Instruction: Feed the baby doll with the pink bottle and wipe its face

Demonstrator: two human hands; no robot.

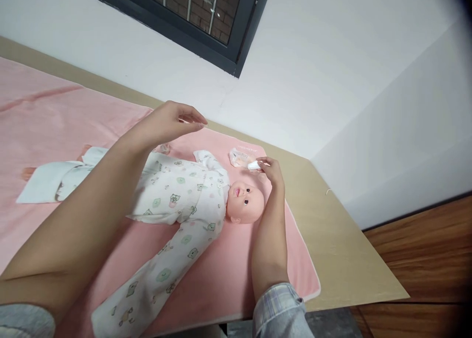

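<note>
A baby doll (246, 202) lies on its back, dressed in a white top (165, 190) printed with small animals and white trousers (46, 183). My left hand (180, 119) hovers above the doll's far side, its fingers stretched forward and nothing held. Beyond the doll's head, my right hand (271, 170) pinches a small white cylindrical piece (254, 165), whose exact kind I cannot make out. Right beside that piece is a clear plastic packet or container (239, 157). Another clear object (164, 148) shows partly behind my left forearm.
A pink blanket (217, 264) is spread over the light wooden table (324, 230), under the doll. White walls rise behind and to the right, with a dark-framed window (236, 57) at the back. Brown wood-grain furniture (424, 249) stands past the table's right edge.
</note>
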